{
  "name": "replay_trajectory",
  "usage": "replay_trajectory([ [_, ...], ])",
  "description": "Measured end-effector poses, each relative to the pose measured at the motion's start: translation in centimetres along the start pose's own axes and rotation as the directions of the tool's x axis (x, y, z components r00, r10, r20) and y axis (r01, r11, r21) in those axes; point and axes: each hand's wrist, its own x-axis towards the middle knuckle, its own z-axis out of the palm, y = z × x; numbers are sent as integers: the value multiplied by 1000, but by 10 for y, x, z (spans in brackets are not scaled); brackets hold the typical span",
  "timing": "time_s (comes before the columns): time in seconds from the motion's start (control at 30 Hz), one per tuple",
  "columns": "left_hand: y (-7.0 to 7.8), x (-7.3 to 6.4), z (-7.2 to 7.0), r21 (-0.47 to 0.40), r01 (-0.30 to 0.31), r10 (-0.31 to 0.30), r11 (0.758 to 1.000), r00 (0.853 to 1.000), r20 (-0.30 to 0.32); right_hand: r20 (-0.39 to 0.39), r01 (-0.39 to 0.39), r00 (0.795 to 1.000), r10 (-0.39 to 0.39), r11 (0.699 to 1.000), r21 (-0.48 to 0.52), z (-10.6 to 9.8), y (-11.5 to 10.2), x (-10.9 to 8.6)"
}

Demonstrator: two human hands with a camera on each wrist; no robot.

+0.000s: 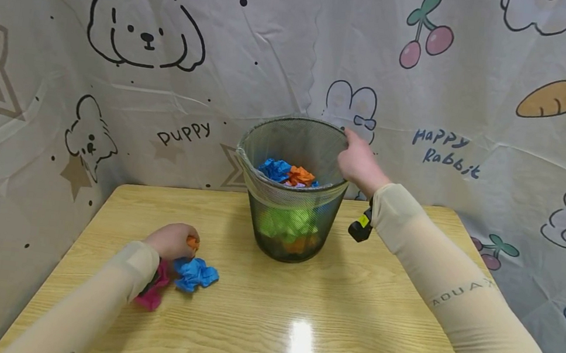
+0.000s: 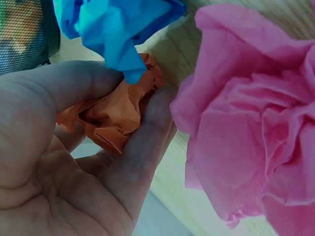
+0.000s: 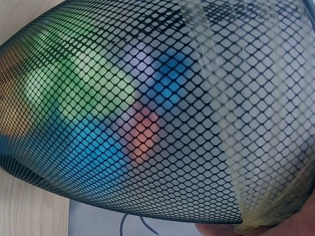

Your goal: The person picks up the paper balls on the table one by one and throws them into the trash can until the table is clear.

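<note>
My left hand pinches a crumpled ball of orange paper between thumb and fingers, low over the left part of the table. A crumpled blue paper lies just in front of the fingers, and a crumpled pink paper sits partly hidden beneath the wrist. At the back of the table stands a black mesh wastebasket, upright and lined with a thin clear bag. Its right rim is gripped by my right hand. Blue, orange, green and lilac paper balls show inside through the mesh.
The wooden table has its back edge close to a printed cloth backdrop. A dark wrist camera hangs under the right wrist, beside the basket.
</note>
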Motion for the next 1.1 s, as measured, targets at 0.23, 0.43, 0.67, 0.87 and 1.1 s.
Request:
replay_trajectory([
  [0.23,-3,-4,-10,10,-18,18,1000,999,-28,1,4,1000,-4,1000,6,0,0,0],
  [0.43,-6,-6,-23,1,-18,18,1000,997,-74,7,6,1000,-6,1000,3,-1,0,-2],
  [0.67,-9,-8,-39,-11,-16,14,1000,993,-121,7,2,1000,-2,1000,3,0,0,0],
  [0.87,-11,-10,-55,-28,-28,23,999,988,-156,12,-1,1000,1,1000,9,0,0,0],
  [1.1,-11,-14,-70,-36,-47,38,998,978,-207,11,1,1000,-1,1000,4,0,0,0],
])
